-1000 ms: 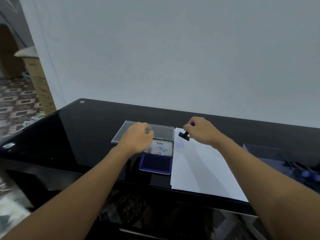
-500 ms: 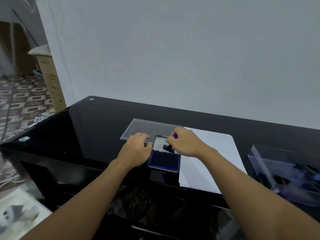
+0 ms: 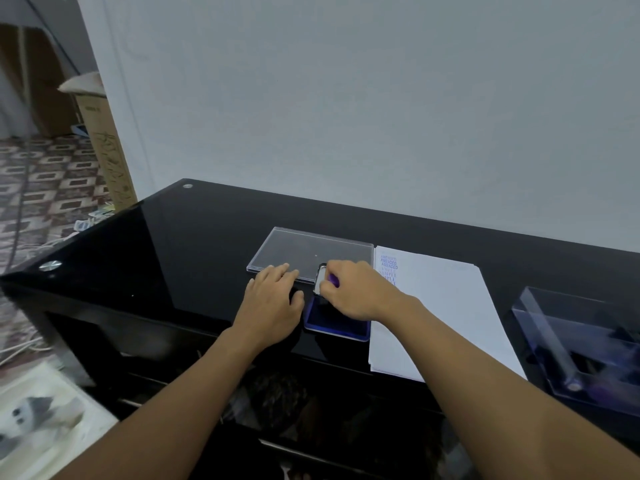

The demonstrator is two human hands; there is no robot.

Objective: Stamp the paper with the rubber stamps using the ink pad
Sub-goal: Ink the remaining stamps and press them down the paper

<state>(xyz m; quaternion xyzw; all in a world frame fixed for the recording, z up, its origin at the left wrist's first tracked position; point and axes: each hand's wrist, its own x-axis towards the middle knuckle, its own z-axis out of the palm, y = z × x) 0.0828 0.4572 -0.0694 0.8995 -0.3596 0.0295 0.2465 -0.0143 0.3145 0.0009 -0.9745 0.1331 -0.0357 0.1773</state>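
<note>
**Two hands at an ink pad on a black table**

Close to the near edge of the table (image 3: pixel 173 258) lies the blue ink pad (image 3: pixel 337 325). The left hand (image 3: pixel 273 301) rests just left of it, fingers loosely straight, holding nothing. The right hand (image 3: pixel 353 294) curls round a purple-topped stamp (image 3: pixel 333 280) over the pad. The hand hides whether stamp and pad touch. To the right lies white paper (image 3: pixel 443 306), with blue stamped words (image 3: pixel 388 266) at its far left corner. Farther back sits a clear plastic cover (image 3: pixel 308 251).

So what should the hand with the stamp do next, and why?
Probably lift the stamp and carry it right to the paper, pressing it below the blue prints. The right hand pinches the stamp over the open ink pad, so it looks to be inking, and the paper below those prints is bare.
</note>
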